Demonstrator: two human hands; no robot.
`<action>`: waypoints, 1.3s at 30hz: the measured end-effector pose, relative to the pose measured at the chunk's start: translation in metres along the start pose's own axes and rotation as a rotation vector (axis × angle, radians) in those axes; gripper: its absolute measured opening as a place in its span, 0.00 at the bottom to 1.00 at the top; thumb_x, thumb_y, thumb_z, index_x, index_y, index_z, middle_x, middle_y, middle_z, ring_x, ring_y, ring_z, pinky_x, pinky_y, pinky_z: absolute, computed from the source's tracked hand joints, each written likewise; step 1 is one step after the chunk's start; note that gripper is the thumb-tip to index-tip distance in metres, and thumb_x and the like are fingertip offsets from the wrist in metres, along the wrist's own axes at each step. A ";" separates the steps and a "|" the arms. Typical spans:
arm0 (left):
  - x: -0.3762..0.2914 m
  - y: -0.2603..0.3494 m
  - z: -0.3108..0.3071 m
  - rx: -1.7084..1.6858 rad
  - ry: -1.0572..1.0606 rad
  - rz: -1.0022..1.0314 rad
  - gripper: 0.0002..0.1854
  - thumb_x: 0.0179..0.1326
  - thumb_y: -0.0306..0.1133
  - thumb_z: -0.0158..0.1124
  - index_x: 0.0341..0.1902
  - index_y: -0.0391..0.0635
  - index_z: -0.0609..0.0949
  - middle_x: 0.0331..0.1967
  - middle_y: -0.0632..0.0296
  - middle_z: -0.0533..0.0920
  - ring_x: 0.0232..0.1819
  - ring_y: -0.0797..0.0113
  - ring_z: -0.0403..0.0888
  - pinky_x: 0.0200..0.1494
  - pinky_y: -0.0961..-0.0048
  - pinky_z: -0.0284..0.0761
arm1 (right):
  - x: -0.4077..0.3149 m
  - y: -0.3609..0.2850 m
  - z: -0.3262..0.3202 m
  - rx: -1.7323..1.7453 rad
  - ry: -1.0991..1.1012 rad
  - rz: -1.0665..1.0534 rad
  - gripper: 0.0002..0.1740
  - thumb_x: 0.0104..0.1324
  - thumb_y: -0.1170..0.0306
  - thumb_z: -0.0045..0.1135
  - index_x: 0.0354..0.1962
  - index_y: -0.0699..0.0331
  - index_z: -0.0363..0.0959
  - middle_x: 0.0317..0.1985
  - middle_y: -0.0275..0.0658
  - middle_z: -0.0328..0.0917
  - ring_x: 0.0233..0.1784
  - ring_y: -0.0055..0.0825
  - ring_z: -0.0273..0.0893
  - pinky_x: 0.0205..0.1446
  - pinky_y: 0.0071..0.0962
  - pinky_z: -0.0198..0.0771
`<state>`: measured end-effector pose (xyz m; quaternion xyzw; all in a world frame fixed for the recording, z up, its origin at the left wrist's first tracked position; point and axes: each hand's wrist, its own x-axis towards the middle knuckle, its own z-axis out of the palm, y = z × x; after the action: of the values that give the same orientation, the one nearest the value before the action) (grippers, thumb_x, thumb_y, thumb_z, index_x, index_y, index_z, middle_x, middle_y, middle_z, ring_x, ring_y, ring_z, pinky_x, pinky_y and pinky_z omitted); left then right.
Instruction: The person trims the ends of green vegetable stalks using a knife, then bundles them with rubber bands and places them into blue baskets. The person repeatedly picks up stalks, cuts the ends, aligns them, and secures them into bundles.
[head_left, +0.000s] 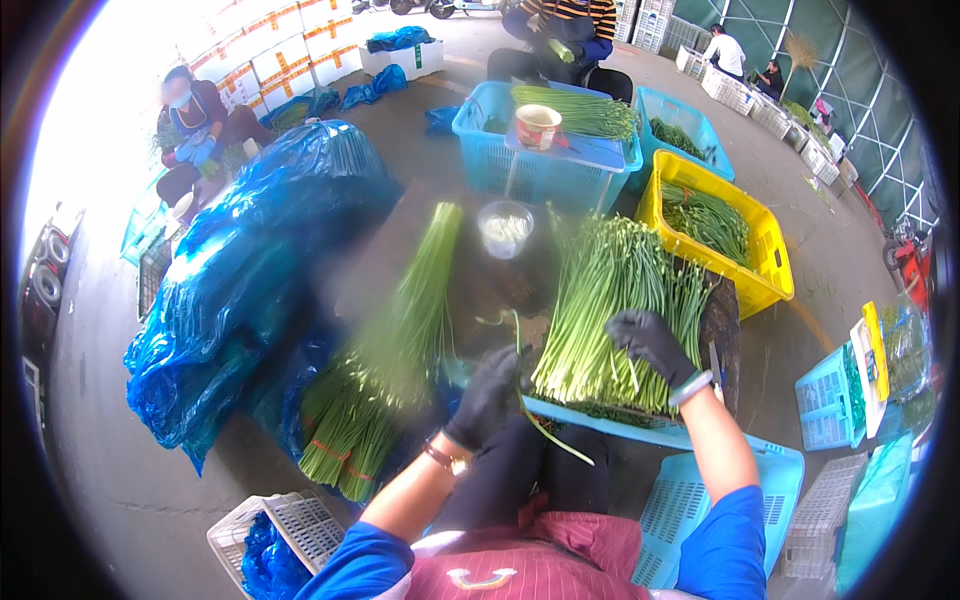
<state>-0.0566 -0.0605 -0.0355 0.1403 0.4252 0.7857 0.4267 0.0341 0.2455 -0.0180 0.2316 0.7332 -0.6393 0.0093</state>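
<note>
Both hands wear dark gloves. My left hand (487, 397) is closed around a single long green stalk (536, 424), which hangs below it with its curled upper end above. My right hand (651, 345) rests with bent fingers at the right part of a wide pile of flowering chive stalks (585, 322); whether it grips any stalks is unclear. A separate bunch of stalks (424, 300) lies to the left, partly blurred. Below it are bundles tied with red bands (330, 448). A clear tub with small white pieces (505, 231) stands beyond the hands. A knife (716, 371) lies right of the pile.
Blue plastic sheeting (255, 247) bulges at the left. Ahead stand a light-blue crate (480, 142) with a paper tub (537, 126) above it and a yellow crate (772, 262) of stalks. A white crate (300, 525) is lower left. Several other people sit farther off.
</note>
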 end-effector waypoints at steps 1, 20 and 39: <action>0.001 -0.007 -0.007 0.032 -0.013 -0.001 0.26 0.72 0.42 0.57 0.68 0.40 0.72 0.34 0.72 0.75 0.23 0.86 0.65 0.25 0.88 0.59 | 0.025 -0.011 -0.002 -0.067 0.108 -0.062 0.15 0.66 0.60 0.67 0.43 0.61 0.80 0.27 0.27 0.77 0.24 0.12 0.70 0.26 0.14 0.67; 0.015 -0.073 -0.021 -0.342 -0.095 -0.190 0.25 0.79 0.44 0.51 0.71 0.43 0.70 0.29 0.66 0.80 0.20 0.85 0.62 0.25 0.88 0.57 | 0.267 -0.001 -0.078 -0.148 0.258 -0.071 0.07 0.63 0.70 0.63 0.38 0.63 0.77 0.28 0.27 0.79 0.24 0.13 0.73 0.23 0.13 0.64; 0.009 -0.071 -0.018 -0.354 -0.145 -0.207 0.24 0.79 0.43 0.51 0.70 0.41 0.71 0.29 0.67 0.81 0.20 0.85 0.64 0.25 0.88 0.59 | 0.279 0.000 -0.080 -0.432 0.276 -0.193 0.05 0.58 0.71 0.65 0.31 0.63 0.79 0.26 0.31 0.80 0.24 0.20 0.75 0.30 0.24 0.71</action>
<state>-0.0333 -0.0435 -0.1031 0.0750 0.2609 0.7879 0.5527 -0.1921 0.4118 -0.0893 0.2380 0.8657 -0.4283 -0.1026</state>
